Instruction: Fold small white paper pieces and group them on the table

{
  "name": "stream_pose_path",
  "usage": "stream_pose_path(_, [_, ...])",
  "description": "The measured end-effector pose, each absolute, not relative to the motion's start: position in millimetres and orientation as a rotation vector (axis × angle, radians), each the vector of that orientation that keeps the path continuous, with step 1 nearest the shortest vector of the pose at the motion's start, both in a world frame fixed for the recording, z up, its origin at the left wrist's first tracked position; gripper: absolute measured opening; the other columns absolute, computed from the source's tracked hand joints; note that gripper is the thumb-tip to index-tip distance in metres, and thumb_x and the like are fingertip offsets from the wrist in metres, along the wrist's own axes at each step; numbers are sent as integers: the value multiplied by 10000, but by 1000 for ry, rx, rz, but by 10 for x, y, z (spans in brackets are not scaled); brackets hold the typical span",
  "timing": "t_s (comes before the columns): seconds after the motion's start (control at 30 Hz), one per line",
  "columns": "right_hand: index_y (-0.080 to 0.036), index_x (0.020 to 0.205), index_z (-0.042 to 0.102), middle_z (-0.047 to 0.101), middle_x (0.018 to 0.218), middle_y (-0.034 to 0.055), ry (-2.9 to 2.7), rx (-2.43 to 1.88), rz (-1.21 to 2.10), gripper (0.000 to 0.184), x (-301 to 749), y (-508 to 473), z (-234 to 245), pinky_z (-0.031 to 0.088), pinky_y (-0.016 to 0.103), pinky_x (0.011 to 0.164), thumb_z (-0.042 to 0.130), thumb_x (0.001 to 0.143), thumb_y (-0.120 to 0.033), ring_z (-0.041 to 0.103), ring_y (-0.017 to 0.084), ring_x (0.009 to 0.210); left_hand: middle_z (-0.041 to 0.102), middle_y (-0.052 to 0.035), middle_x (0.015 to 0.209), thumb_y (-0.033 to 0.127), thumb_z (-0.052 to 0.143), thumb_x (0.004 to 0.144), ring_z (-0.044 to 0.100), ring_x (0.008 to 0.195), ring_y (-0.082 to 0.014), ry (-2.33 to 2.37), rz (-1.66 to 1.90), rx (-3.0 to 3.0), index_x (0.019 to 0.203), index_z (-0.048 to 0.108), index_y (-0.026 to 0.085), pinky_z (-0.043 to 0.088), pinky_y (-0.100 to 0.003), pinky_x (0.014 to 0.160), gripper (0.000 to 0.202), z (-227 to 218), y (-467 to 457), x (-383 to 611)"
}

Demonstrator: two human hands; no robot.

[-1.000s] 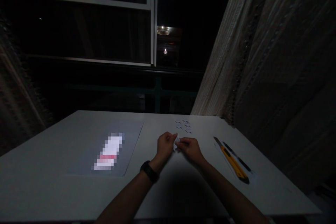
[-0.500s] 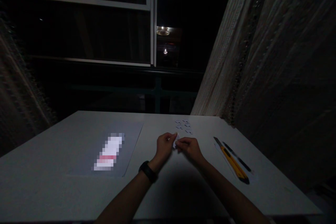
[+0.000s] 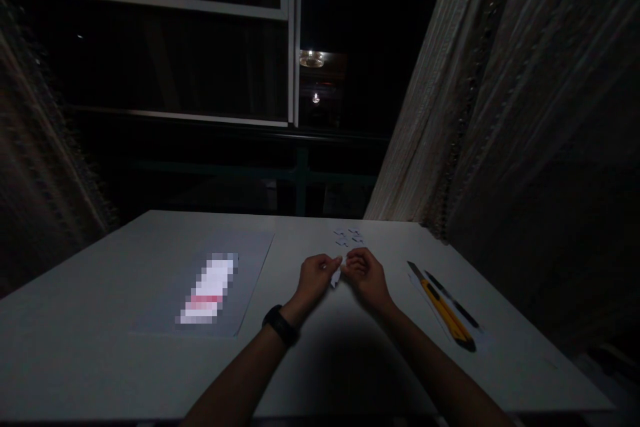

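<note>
My left hand [image 3: 316, 276], with a dark band on the wrist, pinches a small folded-looking piece of white paper [image 3: 335, 277] between thumb and fingers. The paper hangs down to a pointed corner. Close against its right side is my right hand [image 3: 367, 276], fingers curled and fingertips at the paper's upper edge; the exact contact is hard to make out in the dim light. Just beyond both hands lie several small paper pieces with dark marks [image 3: 349, 237], set in rows; the nearest ones are hidden by my right hand.
All this is on a white table [image 3: 295, 373]. To the right lie a yellow utility knife [image 3: 447, 315] with its blade out and a dark pen [image 3: 453, 299]. At left, a bright pixelated rectangle [image 3: 210, 288] sits on a pale sheet [image 3: 160, 310]. Curtains [image 3: 420, 100] and a dark window stand behind.
My right hand has lifted slightly and its fingers have curled up, covering the nearest marked piece. The paper in my left hand now points downward. The view shifted a little.
</note>
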State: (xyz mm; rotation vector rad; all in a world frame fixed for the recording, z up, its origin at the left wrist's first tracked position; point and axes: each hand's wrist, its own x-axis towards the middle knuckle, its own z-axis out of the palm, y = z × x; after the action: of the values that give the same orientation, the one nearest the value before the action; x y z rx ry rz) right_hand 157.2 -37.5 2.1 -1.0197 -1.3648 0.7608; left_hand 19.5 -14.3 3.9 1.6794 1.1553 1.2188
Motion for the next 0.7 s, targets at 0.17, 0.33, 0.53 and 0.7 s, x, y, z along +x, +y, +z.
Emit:
stream_pose_path(0.17, [-199,799,521,582,581,-28,-1286,-1025,736,295,1593,-357,19,455,243,538,708,596,-303,569,134,547,478,17,480,548,493,715,416,480,-94,1006,1188,1560,591,594,119,285,-207,467,458,70,-154,202])
stream_pose_path(0.33, [-191,786,580,603,557,-24,-1190,-1017,756,267,1619,-345,14,458,259,520,709,589,-317,592,156,529,592,-36,600,556,528,695,499,525,-106,859,1147,1330,800,630,98,326,-197,479,481,72,-193,224])
stream_pose_path(0.53, [-186,856,616,625,596,-8,-1164,-998,861,289,1578,-345,-15,489,291,548,687,609,-319,633,186,568,647,-88,669,539,621,617,569,557,-130,874,1144,1217,731,627,93,350,-197,481,461,8,-196,266])
stream_pose_path(0.7, [-173,898,606,631,621,5,-1285,-1032,835,297,1554,-357,-5,498,311,602,650,650,-329,632,185,585,615,-59,548,491,666,586,542,484,-122,924,1227,1180,639,596,96,370,-211,479,404,6,-155,275])
